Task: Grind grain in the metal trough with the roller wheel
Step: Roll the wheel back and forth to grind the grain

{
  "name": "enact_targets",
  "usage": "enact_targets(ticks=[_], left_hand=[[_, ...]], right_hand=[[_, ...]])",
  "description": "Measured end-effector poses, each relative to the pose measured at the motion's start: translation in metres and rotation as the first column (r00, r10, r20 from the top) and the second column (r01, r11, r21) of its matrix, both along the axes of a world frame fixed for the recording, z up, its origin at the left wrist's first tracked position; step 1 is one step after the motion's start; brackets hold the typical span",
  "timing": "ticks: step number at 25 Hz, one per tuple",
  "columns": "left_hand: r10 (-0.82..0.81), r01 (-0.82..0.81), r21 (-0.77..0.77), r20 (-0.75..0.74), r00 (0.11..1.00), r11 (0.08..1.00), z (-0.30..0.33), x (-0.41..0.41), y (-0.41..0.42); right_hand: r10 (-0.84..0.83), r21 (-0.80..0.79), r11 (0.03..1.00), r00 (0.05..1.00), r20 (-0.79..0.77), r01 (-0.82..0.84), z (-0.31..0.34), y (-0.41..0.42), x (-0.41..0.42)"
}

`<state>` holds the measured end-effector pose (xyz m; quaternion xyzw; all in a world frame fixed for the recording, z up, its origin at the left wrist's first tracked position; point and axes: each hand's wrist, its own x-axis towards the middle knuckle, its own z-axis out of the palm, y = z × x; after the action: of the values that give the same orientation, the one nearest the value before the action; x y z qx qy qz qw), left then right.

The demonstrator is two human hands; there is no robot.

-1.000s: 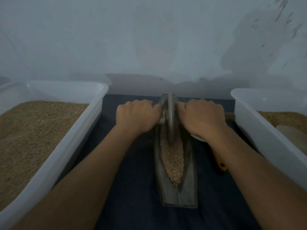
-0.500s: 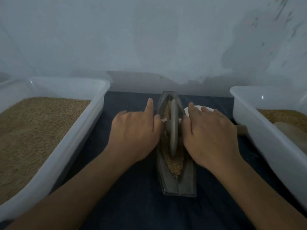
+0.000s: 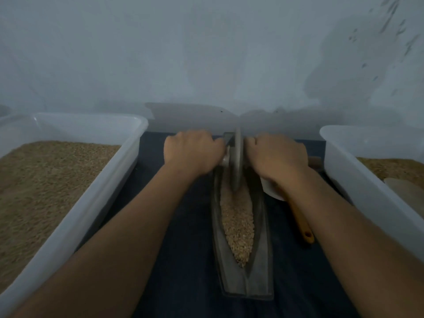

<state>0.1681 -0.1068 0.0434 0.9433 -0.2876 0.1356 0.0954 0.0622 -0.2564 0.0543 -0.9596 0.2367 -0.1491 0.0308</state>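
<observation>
A narrow boat-shaped metal trough (image 3: pixel 261 267) lies lengthwise on the dark cloth, holding tan grain (image 3: pixel 237 216). The grey roller wheel (image 3: pixel 237 157) stands upright at the trough's far end. My left hand (image 3: pixel 192 152) grips the axle handle on the wheel's left side, fingers curled over it. On the other side, my right hand (image 3: pixel 276 154) grips the axle in the same way. The handles themselves are mostly hidden under my fists.
A white plastic tub (image 3: pixel 96 203) full of grain stands on the left. Another white tub (image 3: pixel 367 191) with grain and a pale scoop is on the right. A white scoop with a yellow handle (image 3: pixel 301 221) lies between trough and right tub. A wall stands close behind.
Both hands have pushed the wheel from the trough's middle to its far end, and the fingers that were stretched out half a second ago are now curled over the axle.
</observation>
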Motion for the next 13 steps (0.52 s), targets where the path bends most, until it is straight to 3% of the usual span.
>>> enact_targets(ticks=[3, 5, 9, 13], left_hand=[[0.006, -0.003, 0.050, -0.074, 0.997, 0.999, 0.009, 0.020, -0.013], [-0.014, 0.017, 0.073, -0.036, 0.999, 0.997, 0.011, 0.012, -0.007], [-0.201, 0.152, 0.183, 0.290, 0.936, 0.971, -0.013, -0.048, 0.038], [-0.311, 0.255, 0.212, 0.302, 0.901, 0.944, -0.021, -0.091, 0.080]], right_hand=[[0.022, 0.039, 0.999, 0.999, -0.024, -0.021, 0.007, -0.017, 0.024], [0.009, 0.008, 1.000, 1.000, -0.008, -0.009, 0.008, -0.011, 0.020], [0.088, -0.177, 0.982, 0.989, 0.119, -0.066, -0.012, 0.029, -0.039], [0.204, -0.162, 0.971, 0.959, 0.197, -0.174, -0.016, 0.056, -0.100]])
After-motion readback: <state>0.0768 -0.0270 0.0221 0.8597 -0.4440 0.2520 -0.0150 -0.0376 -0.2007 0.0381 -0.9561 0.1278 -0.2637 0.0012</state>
